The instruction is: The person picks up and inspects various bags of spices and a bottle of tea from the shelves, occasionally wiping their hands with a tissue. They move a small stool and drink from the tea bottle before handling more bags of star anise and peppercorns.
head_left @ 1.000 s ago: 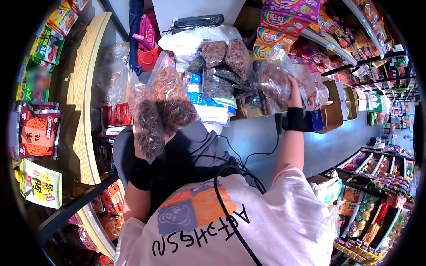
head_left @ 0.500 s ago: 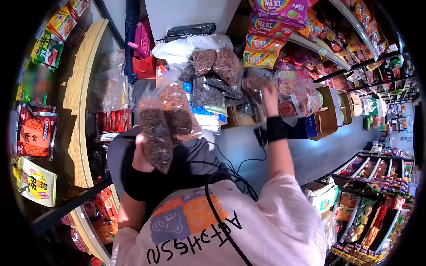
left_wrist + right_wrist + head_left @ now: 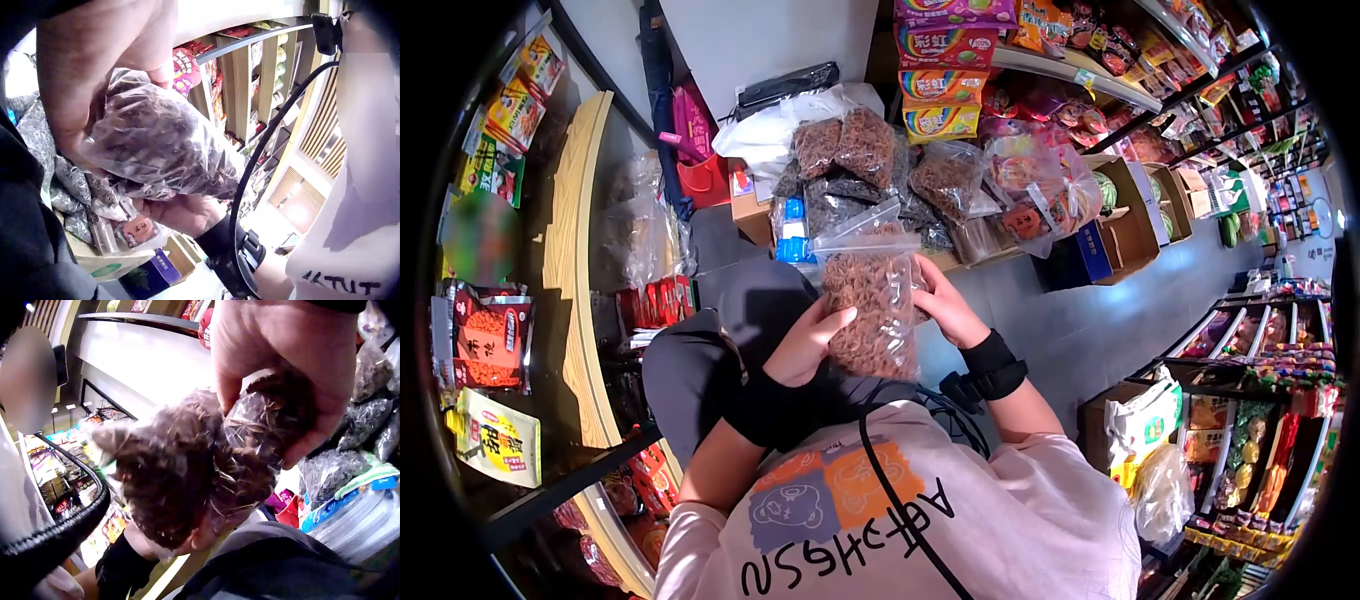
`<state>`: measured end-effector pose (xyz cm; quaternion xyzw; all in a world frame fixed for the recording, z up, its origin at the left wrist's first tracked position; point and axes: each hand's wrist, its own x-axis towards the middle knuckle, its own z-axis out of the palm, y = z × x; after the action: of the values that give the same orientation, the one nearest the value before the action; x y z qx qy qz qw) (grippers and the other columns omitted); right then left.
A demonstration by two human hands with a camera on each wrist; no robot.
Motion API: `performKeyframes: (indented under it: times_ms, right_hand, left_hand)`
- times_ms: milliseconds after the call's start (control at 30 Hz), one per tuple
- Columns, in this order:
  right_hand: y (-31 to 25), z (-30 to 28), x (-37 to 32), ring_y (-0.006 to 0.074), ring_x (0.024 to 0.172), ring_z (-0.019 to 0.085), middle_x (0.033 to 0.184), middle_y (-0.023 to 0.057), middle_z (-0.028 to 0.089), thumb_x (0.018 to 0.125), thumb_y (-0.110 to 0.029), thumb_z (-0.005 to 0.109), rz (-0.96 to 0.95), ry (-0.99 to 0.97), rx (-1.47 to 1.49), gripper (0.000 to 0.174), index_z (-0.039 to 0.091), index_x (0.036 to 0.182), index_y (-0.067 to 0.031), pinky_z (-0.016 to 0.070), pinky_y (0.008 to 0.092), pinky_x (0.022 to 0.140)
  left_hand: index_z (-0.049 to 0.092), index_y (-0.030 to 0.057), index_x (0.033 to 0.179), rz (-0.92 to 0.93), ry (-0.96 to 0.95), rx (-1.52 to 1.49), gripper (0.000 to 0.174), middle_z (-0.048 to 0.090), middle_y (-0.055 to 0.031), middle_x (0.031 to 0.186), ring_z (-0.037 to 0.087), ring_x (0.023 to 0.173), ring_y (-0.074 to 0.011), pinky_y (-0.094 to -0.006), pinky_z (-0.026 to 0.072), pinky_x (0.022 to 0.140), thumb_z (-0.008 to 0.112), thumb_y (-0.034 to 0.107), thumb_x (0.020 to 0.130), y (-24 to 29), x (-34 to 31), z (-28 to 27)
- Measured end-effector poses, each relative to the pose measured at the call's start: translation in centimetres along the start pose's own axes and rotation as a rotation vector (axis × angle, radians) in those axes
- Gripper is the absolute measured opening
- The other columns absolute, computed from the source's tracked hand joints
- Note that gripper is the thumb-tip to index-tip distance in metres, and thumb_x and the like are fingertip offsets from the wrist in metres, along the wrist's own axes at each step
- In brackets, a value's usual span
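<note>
In the head view, clear zip bags of brown dried pieces like star anise (image 3: 870, 320) stand upright before the person's chest. The left hand (image 3: 808, 338) grips their left side, thumb across the front. At the opposite edge, the right hand (image 3: 948, 300) holds on with its fingers partly hidden behind. Two bulging bags (image 3: 169, 469) pressed together show in the right wrist view, with the right hand (image 3: 287, 375) curled round one upper end. From the left wrist, the left hand (image 3: 106, 75) grasps the crinkled plastic bag (image 3: 162, 144) from above, and the right hand's fingers (image 3: 181, 209) lie underneath.
Beyond the hands is a pile of filled bags (image 3: 865, 150), with another brown bag (image 3: 945, 180) at its right. Open cardboard boxes (image 3: 1135, 235) stand farther right. A wooden shelf edge (image 3: 575, 270) runs along the left; black cables (image 3: 955, 415) hang near the lap.
The right hand has let go of a brown bag at the pile's right side and come back to the bags in the left hand. Those bags have moved right, in front of the chest.
</note>
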<state>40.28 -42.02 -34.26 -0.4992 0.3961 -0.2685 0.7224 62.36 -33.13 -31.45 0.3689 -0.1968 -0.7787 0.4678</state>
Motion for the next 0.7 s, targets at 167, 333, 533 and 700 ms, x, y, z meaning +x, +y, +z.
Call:
performKeyframes:
  times_ms: [167,333,533,700]
  right_hand:
    - [-1.8,-2.6,2.2,0.0068,0.089,0.049,0.108,0.0010,0.052,0.085,-0.022,0.065,-0.103,0.133,-0.154,0.067,0.032,0.140,-0.0056,0.0430,0.0211,0.071]
    - [-3.3,-9.2,9.0,0.0149,0.090,0.057,0.099,0.0025,0.055,0.090,-0.027,0.056,-0.224,0.466,0.231,0.031,0.049,0.114,-0.0084,0.0505,0.0329,0.075]
    - [-0.5,-14.7,19.5,0.0224,0.073,0.061,0.095,0.0076,0.057,0.081,-0.042,0.062,0.082,0.509,-0.108,0.052,0.046,0.113,-0.0045,0.0516,0.0355,0.063]
    - [1.1,-14.8,20.9,0.0492,0.103,0.050,0.116,0.0342,0.049,0.078,-0.032,0.060,-0.135,0.823,-0.978,0.060,0.045,0.119,0.0094,0.0429,0.0478,0.090]
  left_hand:
    - [0.046,-0.0006,0.123,0.058,0.126,0.127,0.038,0.056,-0.0054,0.114,0.053,0.104,-0.0128,-0.0285,0.0414,0.091,0.056,0.016,0.091,0.2,-1.1,-1.1]
    - [0.047,0.0016,0.119,0.105,0.281,0.017,0.031,0.058,-0.0044,0.108,0.057,0.097,-0.0115,-0.0283,0.0460,0.085,0.056,0.014,0.092,0.5,-3.0,-1.9]
    - [0.045,0.0026,0.123,0.155,0.320,-0.091,0.033,0.057,-0.0058,0.114,0.058,0.102,-0.0146,-0.0316,0.0473,0.088,0.053,0.015,0.093,1.2,-4.7,-2.1]
    - [0.044,0.0026,0.125,0.186,0.335,-0.086,0.035,0.056,-0.0062,0.116,0.056,0.105,-0.0136,-0.0302,0.0458,0.089,0.053,0.015,0.093,1.1,-5.7,-3.0]
